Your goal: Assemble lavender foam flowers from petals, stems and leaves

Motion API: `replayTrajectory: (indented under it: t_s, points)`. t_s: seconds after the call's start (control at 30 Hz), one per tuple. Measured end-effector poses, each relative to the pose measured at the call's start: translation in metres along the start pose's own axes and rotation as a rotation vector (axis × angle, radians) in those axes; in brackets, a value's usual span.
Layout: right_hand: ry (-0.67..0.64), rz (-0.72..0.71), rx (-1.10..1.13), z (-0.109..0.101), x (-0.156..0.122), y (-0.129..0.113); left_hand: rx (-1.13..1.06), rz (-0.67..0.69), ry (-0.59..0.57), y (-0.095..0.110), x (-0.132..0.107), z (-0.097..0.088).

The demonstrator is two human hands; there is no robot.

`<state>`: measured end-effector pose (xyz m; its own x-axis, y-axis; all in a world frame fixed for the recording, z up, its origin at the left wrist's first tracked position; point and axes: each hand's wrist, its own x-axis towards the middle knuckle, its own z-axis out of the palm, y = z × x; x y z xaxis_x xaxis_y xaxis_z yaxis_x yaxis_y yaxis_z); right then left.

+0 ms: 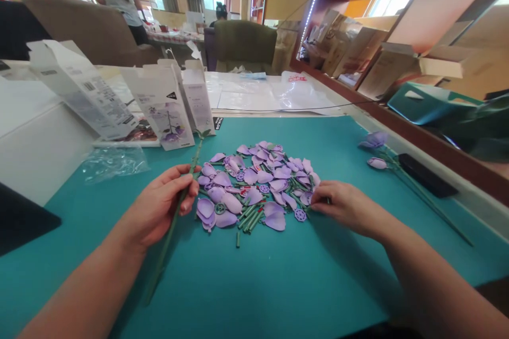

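Observation:
My left hand [169, 198] is closed around a long green flower stem [169, 246], which slants up and away with small leaves at its far end. A heap of purple plastic petals [274, 220] lies in front of me, mixed with purple wheel-shaped pieces [300, 215], red bits and short green tubes [250, 218]. At the heap's right edge is my right hand [336, 201], its fingers pinched together among the pieces. What those fingers hold, if anything, is hidden. One short green tube [238, 239] lies apart at the near side.
An assembled purple flower [374, 140] on a long stem lies at right beside a black case [427, 175]. Open printed boxes [169, 116] and a clear plastic bag [115, 161] stand or lie at back left. Shelves with cardboard boxes [363, 53] line the right. People are in the background.

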<state>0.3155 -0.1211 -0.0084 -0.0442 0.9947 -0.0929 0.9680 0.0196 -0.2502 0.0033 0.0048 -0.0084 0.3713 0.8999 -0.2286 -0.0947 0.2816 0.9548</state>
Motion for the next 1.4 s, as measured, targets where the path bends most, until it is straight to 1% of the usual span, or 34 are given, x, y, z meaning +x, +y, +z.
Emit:
replayTrajectory:
  t_s: [0.13,0.27,0.43,0.53,0.6,0.7,0.8,0.93,1.07,1.2,1.27,1.4]
  points:
    - [-0.015,0.111,-0.092,0.016,-0.009,-0.006,-0.009,-0.010,-0.004,0.001,-0.003,0.005]
    - [0.009,0.189,-0.145,0.024,-0.009,-0.013,-0.014,-0.006,-0.014,0.001,-0.004,0.008]
    - [0.007,0.173,-0.242,0.031,-0.004,-0.017,-0.022,-0.012,-0.043,-0.001,-0.006,0.010]
    - [0.039,0.150,-0.252,0.032,-0.004,-0.017,-0.030,-0.012,-0.085,-0.003,-0.009,0.013]
    - [0.080,0.155,-0.162,0.026,-0.004,-0.020,-0.037,-0.014,-0.119,-0.004,-0.012,0.015]
    - [0.153,0.120,0.095,0.011,-0.002,-0.032,-0.040,-0.025,-0.157,-0.005,-0.018,0.020]
    - [0.228,0.020,0.341,-0.004,0.006,-0.053,-0.037,-0.044,-0.195,-0.004,-0.026,0.026]
    - [0.315,-0.131,0.534,-0.014,0.019,-0.086,-0.056,-0.039,-0.230,-0.001,-0.034,0.032]
    - [0.449,-0.200,0.651,-0.013,0.029,-0.108,-0.116,-0.021,-0.255,0.003,-0.036,0.037]
    - [0.588,-0.191,0.741,-0.006,0.033,-0.119,-0.159,-0.008,-0.260,0.005,-0.035,0.043]
    - [0.611,-0.176,0.779,-0.002,0.035,-0.122,-0.166,-0.005,-0.260,0.004,-0.034,0.046]
    - [0.610,-0.152,0.844,0.005,0.039,-0.122,-0.192,0.004,-0.273,0.001,-0.033,0.055]
